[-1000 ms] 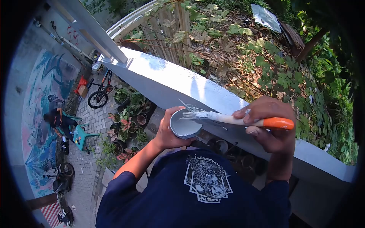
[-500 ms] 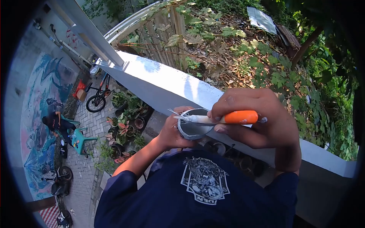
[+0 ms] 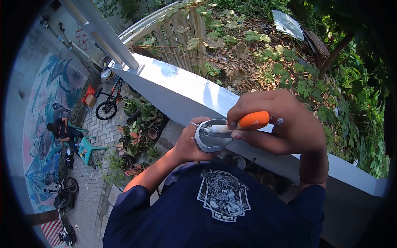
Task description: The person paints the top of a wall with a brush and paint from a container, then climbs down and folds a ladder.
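Observation:
My left hand [image 3: 188,142] is wrapped round a small round cup [image 3: 211,148] with a whitish, paint-smeared rim and wall. Between the thumb and fingers of my right hand [image 3: 287,120] is a paintbrush [image 3: 254,120] with an orange handle end and a white-coated shaft. Its splayed white bristles lie over the mouth of the cup, close to the rim on the left-hand side. How much paint the cup holds is hard to see. White specks mark my right hand.
In front of me runs a wall with a white top [image 3: 182,84], meeting a metal post [image 3: 111,41]. Beyond are a wooden fence and leafy ground. Down below on the paving are a bicycle [image 3: 106,108], potted plants, a green table [image 3: 89,149], a seated person [image 3: 62,130] and a motorbike [image 3: 66,192].
My right hand has tipped the brush, so the orange end points more towards me and looks shorter. The bristles have shifted slightly right over the cup. The view has moved a little.

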The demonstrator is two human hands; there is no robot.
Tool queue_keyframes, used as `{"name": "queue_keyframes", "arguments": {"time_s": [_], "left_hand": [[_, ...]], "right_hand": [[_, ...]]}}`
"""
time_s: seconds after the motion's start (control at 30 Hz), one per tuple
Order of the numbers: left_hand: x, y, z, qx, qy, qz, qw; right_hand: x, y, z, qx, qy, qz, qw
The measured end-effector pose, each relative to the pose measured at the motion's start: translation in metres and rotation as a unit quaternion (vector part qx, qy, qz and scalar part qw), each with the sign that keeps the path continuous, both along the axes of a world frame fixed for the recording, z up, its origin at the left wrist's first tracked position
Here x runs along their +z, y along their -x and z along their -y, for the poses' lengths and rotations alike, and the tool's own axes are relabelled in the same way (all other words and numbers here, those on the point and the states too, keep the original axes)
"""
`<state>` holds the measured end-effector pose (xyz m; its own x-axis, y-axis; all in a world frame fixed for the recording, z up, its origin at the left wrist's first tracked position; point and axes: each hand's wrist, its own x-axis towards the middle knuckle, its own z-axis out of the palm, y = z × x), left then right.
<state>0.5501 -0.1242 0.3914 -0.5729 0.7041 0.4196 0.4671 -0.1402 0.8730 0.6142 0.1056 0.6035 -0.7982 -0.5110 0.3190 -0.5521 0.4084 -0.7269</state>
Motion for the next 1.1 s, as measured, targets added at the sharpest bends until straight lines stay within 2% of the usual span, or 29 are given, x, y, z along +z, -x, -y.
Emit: {"name": "queue_keyframes", "arguments": {"time_s": [0.13,0.2,0.4,0.73,0.8,0.9,0.97,1.1], "left_hand": [[0.006,-0.001,-0.001,-0.032,0.020,-0.003,0.999],[0.007,-0.002,-0.002,-0.042,0.019,0.007,0.999],[0.010,-0.007,0.000,-0.010,-0.005,-0.011,1.000],[0.009,-0.009,-0.001,0.000,0.000,-0.018,1.000],[0.004,-0.010,0.001,0.007,0.009,-0.025,1.000],[-0.001,-0.009,0.004,0.003,0.013,0.009,1.000],[0.001,-0.006,0.002,0.001,0.043,-0.048,0.998],[0.000,-0.005,0.001,0.008,0.068,-0.085,0.994]], "right_hand": [[-0.007,0.007,0.009,0.012,0.006,0.009,1.000],[-0.007,0.010,0.010,0.017,-0.036,0.030,0.999],[-0.023,0.011,0.016,0.015,-0.063,0.047,0.997],[-0.017,0.010,0.013,0.014,-0.071,0.033,0.997],[-0.011,0.007,0.009,-0.005,-0.012,-0.006,1.000],[-0.002,0.004,0.001,-0.009,0.009,-0.039,0.999],[0.005,0.000,-0.004,-0.013,0.006,-0.063,0.998],[0.012,-0.010,-0.014,-0.051,0.048,-0.089,0.994]]}}
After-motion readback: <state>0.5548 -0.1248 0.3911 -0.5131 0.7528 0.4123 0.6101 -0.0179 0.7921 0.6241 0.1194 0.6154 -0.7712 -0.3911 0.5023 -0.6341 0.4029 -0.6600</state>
